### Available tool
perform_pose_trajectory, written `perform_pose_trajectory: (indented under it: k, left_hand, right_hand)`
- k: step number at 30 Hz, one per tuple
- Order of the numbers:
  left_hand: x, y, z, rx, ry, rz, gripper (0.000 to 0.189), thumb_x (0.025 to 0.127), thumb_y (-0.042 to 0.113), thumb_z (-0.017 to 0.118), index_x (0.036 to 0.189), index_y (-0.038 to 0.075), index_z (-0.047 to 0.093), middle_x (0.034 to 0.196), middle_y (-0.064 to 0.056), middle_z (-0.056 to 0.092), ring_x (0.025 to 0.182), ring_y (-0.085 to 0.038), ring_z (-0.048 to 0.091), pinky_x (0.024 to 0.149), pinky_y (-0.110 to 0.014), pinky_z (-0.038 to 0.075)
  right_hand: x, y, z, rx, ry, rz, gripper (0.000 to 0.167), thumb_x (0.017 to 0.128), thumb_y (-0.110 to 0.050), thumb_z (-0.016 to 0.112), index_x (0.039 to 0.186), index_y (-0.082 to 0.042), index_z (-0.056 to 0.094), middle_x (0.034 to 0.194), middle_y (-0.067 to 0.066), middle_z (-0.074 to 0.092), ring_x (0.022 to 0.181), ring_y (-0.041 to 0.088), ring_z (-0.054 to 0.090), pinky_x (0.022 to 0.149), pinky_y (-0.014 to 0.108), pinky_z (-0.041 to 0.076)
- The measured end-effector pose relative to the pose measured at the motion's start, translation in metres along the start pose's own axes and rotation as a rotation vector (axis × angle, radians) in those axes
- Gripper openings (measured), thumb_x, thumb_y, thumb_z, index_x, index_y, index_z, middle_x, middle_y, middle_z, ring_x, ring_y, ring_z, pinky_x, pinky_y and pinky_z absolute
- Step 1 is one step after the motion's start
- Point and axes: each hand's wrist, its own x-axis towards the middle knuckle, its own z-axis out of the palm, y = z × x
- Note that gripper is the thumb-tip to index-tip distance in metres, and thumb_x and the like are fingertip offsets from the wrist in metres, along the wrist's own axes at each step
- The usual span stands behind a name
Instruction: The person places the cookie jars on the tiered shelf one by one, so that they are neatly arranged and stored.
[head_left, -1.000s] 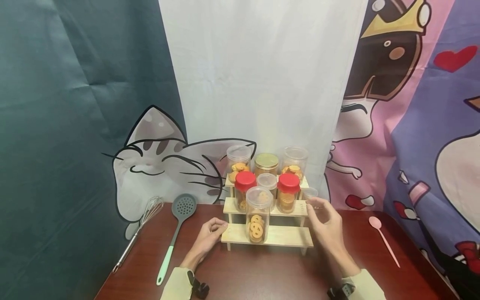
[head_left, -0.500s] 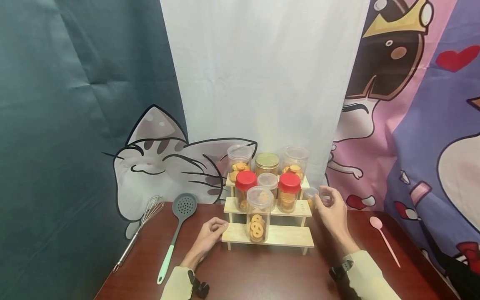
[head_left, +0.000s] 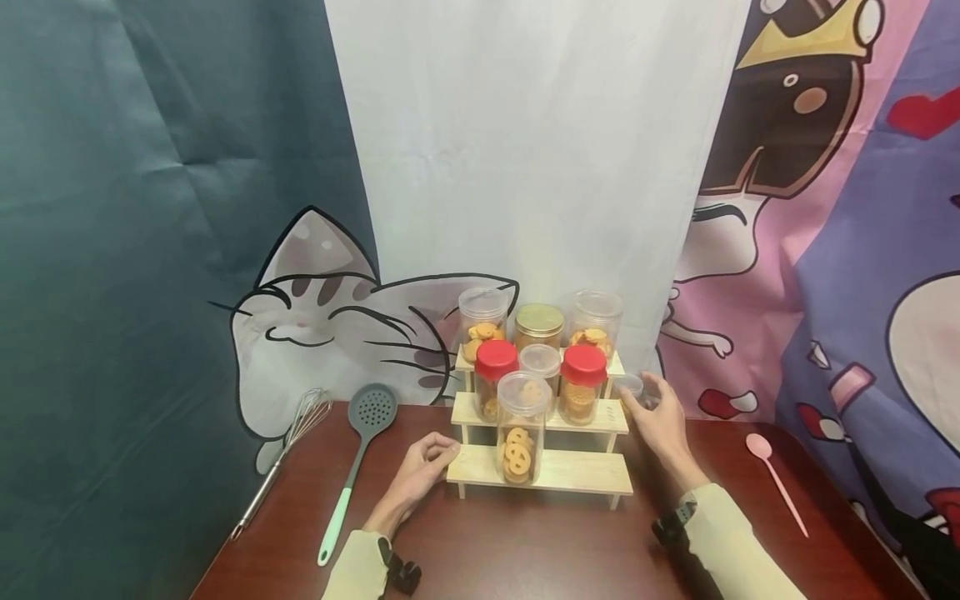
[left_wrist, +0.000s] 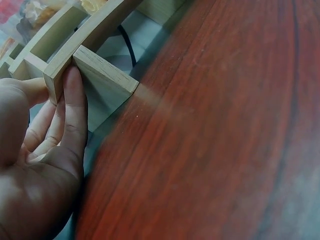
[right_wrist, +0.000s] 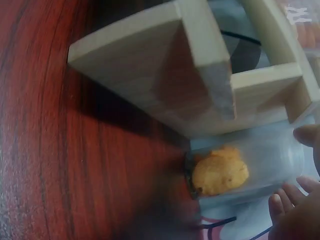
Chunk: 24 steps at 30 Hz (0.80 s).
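Note:
My left hand [head_left: 416,475] pinches the left corner of the lowest board of a three-step wooden rack [head_left: 585,472], thumb above and fingers below. In the left wrist view, the thumb and fingers [left_wrist: 74,110] lie on either side of the board. My right hand [head_left: 663,425] is at a clear jar [right_wrist: 270,160] of cookies, right beside the rack. Thumb and curled fingers stand on opposite sides of the jar near its lid end. On the lowest step stands a tall clear jar [head_left: 521,450] of pretzel-shaped cookies.
Two red-lidded jars [head_left: 584,367] flank a smaller clear one [head_left: 540,360] on the middle step. A gold-lidded jar [head_left: 538,321] stands on top between two clear jars. A whisk [head_left: 288,450], slotted turner [head_left: 372,410] and pink spoon [head_left: 776,483] lie on the brown table [head_left: 510,550].
My right hand first drew back to the right from the jar beside the rack, then came back around it. The left hand keeps its hold on the rack. The head view shifted slightly.

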Motion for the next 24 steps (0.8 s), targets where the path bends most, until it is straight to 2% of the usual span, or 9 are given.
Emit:
perform_pose_trajectory:
  k: [3,8,15,19,21,24]
  left_hand:
    - [0.001,0.000,0.000,-0.005,-0.005,-0.003,0.035,0.107,0.021,0.071,0.125,-0.007,0.062,0.113,-0.015,0.075,0.100,-0.020,0.075,0.087,-0.033,0.066]
    - [0.001,0.000,0.000,0.005,-0.008,-0.002,0.036,0.107,0.023,0.071,0.126,-0.006,0.062,0.115,-0.016,0.075,0.101,-0.021,0.075,0.088,-0.033,0.065]
    - [0.000,-0.001,0.000,0.013,-0.002,-0.005,0.037,0.107,0.024,0.071,0.126,-0.006,0.062,0.116,-0.017,0.074,0.102,-0.021,0.075,0.089,-0.033,0.065]
    - [0.000,-0.001,0.000,0.010,-0.002,-0.009,0.037,0.107,0.024,0.071,0.126,-0.006,0.062,0.117,-0.017,0.074,0.102,-0.021,0.075,0.089,-0.034,0.066]
    - [0.000,-0.001,0.000,0.013,-0.001,-0.010,0.037,0.107,0.025,0.071,0.126,-0.006,0.062,0.116,-0.017,0.075,0.102,-0.021,0.075,0.089,-0.033,0.066]
    - [0.000,-0.001,0.000,0.014,0.000,-0.011,0.037,0.107,0.025,0.071,0.126,-0.005,0.062,0.115,-0.016,0.075,0.101,-0.021,0.075,0.088,-0.033,0.065]
  right_hand:
    - [-0.001,0.004,-0.002,0.005,-0.028,0.014,0.074,0.102,-0.046,0.075,0.159,-0.005,0.050,0.154,0.028,0.058,0.138,0.046,0.059,0.118,0.059,0.047]
    - [-0.003,0.006,-0.004,0.009,-0.062,0.016,0.072,0.104,-0.048,0.071,0.159,-0.006,0.050,0.154,0.030,0.058,0.139,0.048,0.061,0.119,0.061,0.047]
    - [-0.010,0.011,-0.007,0.038,-0.040,0.017,0.073,0.104,-0.047,0.073,0.156,-0.003,0.048,0.155,0.031,0.058,0.139,0.047,0.062,0.117,0.058,0.050]
    - [-0.018,0.013,-0.011,0.007,-0.021,-0.002,0.071,0.103,-0.047,0.073,0.155,-0.004,0.050,0.152,0.029,0.061,0.135,0.045,0.065,0.115,0.056,0.052]
    - [-0.022,0.013,-0.014,-0.011,-0.008,-0.014,0.069,0.103,-0.048,0.074,0.155,-0.007,0.052,0.148,0.026,0.065,0.129,0.040,0.069,0.111,0.047,0.055]
    - [-0.030,0.011,-0.020,-0.032,0.018,-0.037,0.065,0.102,-0.046,0.076,0.152,-0.010,0.057,0.141,0.022,0.071,0.115,0.022,0.073,0.100,0.025,0.056]
